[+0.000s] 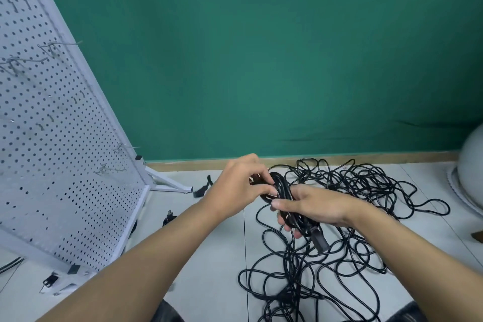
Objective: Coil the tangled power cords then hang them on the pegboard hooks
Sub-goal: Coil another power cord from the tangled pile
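I see my left grip (243, 183) pinching the top of the coiled cord (283, 188), and my right grip (313, 206) curled round its lower part, above the tangled cords (352, 185) on the floor (209, 243). The pegboard (57, 138) stands at left.

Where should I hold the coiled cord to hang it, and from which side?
Grip the coiled cord round its bundled middle, from the right, where the right hand wraps it: strands lie together there. The upper loop, by the left hand, is left free for a pegboard hook.
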